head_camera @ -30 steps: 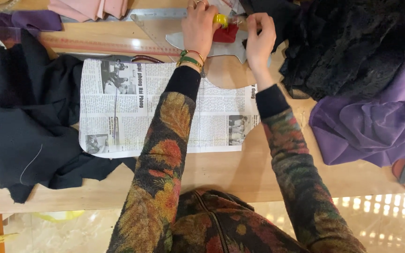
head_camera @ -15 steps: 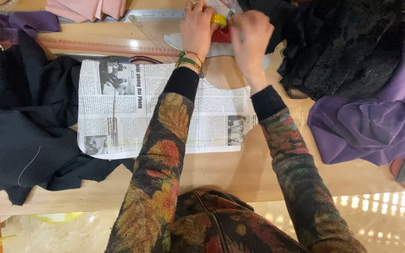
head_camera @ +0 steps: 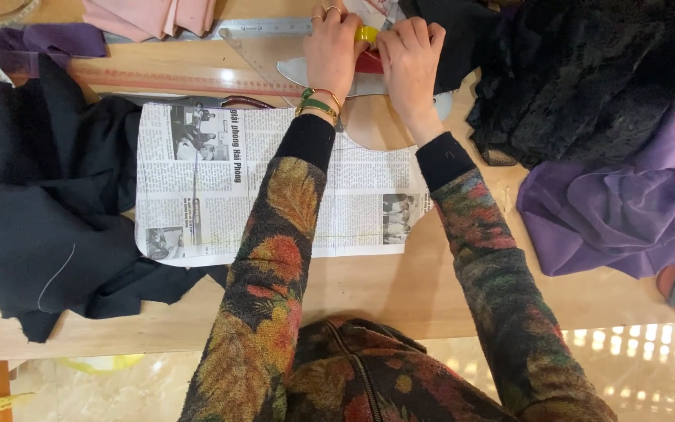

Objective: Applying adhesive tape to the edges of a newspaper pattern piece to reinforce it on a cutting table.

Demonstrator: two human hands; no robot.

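Both hands crowded on a small yellow-and-red thing at the far side of the counter.

Left hand and right hand were both clenched round the yellow-and-red object, too covered to ID. Risk, imo: a slip could knock the clear curved ruler or crease the newspaper pattern under the forearms. Little free room: black fabric left, purple cloth right; bare counter only along the near edge.
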